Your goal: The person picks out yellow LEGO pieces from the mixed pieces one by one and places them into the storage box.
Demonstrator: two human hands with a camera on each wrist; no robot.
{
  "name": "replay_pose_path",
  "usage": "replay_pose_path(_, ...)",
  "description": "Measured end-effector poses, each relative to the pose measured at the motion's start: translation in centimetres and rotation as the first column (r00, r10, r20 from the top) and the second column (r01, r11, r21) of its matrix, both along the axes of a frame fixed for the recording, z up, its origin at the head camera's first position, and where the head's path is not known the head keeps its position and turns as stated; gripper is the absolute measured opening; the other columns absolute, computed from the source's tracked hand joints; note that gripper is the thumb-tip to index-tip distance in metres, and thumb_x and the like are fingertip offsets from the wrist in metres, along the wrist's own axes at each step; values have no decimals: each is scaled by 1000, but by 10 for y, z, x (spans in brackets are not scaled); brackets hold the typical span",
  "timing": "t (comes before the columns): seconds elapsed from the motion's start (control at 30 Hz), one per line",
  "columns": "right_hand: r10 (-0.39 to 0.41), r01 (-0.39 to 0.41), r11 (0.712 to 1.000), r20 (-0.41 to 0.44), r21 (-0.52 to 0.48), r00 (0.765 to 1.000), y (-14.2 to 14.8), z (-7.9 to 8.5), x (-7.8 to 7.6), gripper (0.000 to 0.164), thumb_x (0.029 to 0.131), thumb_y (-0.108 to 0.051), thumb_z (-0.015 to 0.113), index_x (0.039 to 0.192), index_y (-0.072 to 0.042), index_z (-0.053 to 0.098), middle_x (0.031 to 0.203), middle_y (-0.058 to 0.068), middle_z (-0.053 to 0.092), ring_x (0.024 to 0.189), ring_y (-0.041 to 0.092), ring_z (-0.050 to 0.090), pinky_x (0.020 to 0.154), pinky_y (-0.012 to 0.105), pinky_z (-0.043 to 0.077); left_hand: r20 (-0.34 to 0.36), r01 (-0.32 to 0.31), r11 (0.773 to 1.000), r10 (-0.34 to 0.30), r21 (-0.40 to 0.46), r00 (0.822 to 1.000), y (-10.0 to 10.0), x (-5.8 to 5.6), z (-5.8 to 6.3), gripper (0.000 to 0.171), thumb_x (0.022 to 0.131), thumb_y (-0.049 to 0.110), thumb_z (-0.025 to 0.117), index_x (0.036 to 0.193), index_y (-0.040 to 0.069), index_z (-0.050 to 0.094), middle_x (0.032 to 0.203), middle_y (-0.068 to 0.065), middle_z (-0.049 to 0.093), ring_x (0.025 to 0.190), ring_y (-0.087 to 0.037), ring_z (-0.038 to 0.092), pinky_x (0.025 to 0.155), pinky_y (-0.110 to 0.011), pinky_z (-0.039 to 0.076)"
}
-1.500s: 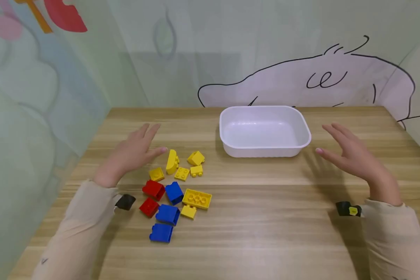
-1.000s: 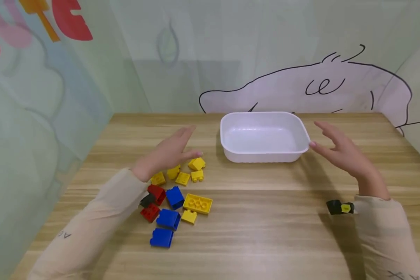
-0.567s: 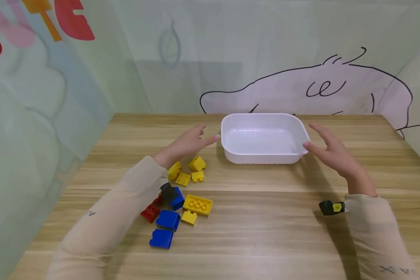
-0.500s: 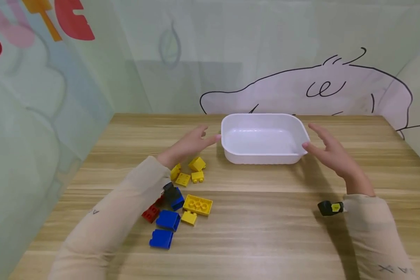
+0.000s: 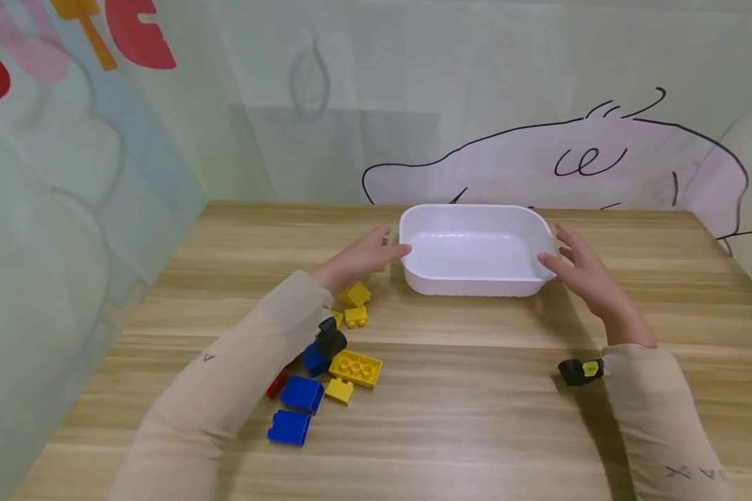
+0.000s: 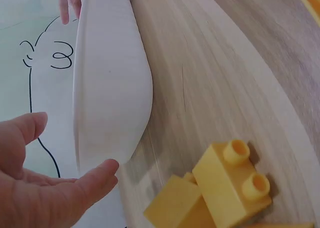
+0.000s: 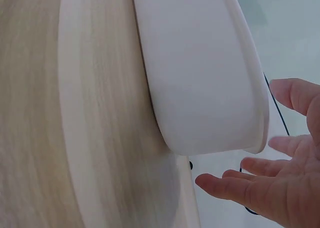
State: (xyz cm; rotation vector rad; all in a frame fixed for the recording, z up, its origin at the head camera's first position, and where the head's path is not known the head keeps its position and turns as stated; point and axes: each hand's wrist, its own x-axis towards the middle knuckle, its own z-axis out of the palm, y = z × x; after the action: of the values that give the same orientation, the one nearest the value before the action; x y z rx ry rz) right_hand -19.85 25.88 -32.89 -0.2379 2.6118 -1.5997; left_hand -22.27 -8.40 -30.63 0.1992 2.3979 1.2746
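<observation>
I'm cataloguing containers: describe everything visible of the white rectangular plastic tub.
The white rectangular plastic tub looks smooth and glossy, with rounded corners and a projecting rim. It rests upright, open-topped, near the far edge of the wood-grain table. The left hand and right hand flank its ends; whether either touches it is unclear.

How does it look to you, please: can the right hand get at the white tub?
Probably yes: the right hand is beside the white tub, at its right end, and nothing visible stands between them.

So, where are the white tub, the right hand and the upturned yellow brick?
White tub [image 5: 476, 287], head view: front wall.
Right hand [image 5: 585, 278], head view: middle of hand.
Upturned yellow brick [image 5: 355, 367], head view: hollow underside.
</observation>
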Motion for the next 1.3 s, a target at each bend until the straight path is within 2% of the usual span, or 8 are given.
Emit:
replay_pose_path(0.17,-32,33,999,67,-17,997,-3,-1,-3,82,88,-32,48,139,-13,-14,145,29,-7,129,48,7,95,60,24,1,5,999,-5,51,1000,8,-4,-4,69,85,41,52,137,7,22,139,-15,34,115,-26,41,91,-40,40)
replay_pose_path(0.3,-51,52,998,76,-21,996,-6,-3,-7,81,89,-31,47,138,-12,-14,145,31,-6,129,47,9,93,55,29,-1,-16,996,16,91,1000,14,-5,-7,61,85,37,53,134,10,27,134,-12,39,112,-24,42,90,-42,40)
replay_pose_path(0.6,-96,96,995,86,6,992,-11,-6,-8,76,91,-29,44,138,-7,-11,145,32,0,128,48,13,94,55,29,-27,-104,983,109,153,994,28,-4,-17,60,87,21,54,135,6,22,143,-14,29,123,-24,35,97,-35,34)
replay_pose_path(0.7,-103,102,995,70,7,992,-12,-7,-8,71,91,-26,43,139,-4,-5,145,32,3,126,48,18,93,53,31,-37,-128,979,136,158,990,31,-4,-19,60,87,19,53,136,5,20,143,-16,28,123,-24,34,97,-35,33)
replay_pose_path(0.87,-102,102,994,20,27,995,-14,-7,-12,57,90,-13,40,136,4,12,141,32,16,119,43,31,88,39,41,-31,-170,967,179,189,983,34,-7,-23,57,87,12,51,133,1,20,141,-20,28,121,-26,36,96,-35,35)
replay_pose_path(0.93,-104,104,994,10,26,994,-15,-8,-13,55,88,-8,39,135,6,14,140,33,19,117,41,31,89,41,40,-26,-180,962,189,206,982,34,-7,-24,55,87,10,51,132,-1,21,139,-21,29,120,-27,38,95,-34,36)
replay_pose_path(1.07,-101,101,995,5,9,995,-16,-9,-14,59,83,2,37,135,8,11,137,35,21,117,41,30,93,54,32,-28,-172,955,184,242,983,34,-7,-27,54,86,6,50,131,-2,23,136,-22,33,115,-27,42,93,-34,38)
replay_pose_path(1.3,-67,67,998,11,20,998,-13,-12,-13,64,79,9,34,136,7,5,138,37,17,119,44,27,94,57,29,-15,-153,945,165,290,986,33,-8,-31,51,83,2,49,131,2,30,129,-19,43,105,-24,48,88,-33,42)
